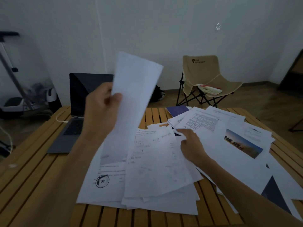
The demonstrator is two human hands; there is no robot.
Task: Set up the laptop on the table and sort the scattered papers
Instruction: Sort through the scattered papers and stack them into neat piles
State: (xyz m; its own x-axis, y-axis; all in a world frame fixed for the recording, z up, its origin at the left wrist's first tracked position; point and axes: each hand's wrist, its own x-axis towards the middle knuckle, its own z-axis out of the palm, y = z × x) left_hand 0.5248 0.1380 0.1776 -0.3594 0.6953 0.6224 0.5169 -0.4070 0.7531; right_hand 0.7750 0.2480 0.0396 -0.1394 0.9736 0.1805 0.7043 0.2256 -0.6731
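Slatted wooden table (pixel 32 185) strewn with papers (pixel 157 169), left hand (pixel 101 108) fingers gripping raised sheet (pixel 136 89), right hand (pixel 191 145) pinching another.

White sheets with grey-black print cover the right half of a slatted table (pixel 32 185) of honey-yellow wood with dark gaps between the slats. The near left sheet (pixel 105 182) carries a dark round stamp with a star at its centre; a sheet at right bears a photo (pixel 242 143) in sky blue and sandy orange. A dark blue booklet (pixel 177 110) with pale specks lies at the far edge. The laptop (pixel 77 115) at far left is grey with black keys and a black screen. The folding chair (pixel 206 76) beyond is beige on a black frame, with dark lettering on its back. The wall is plain white.
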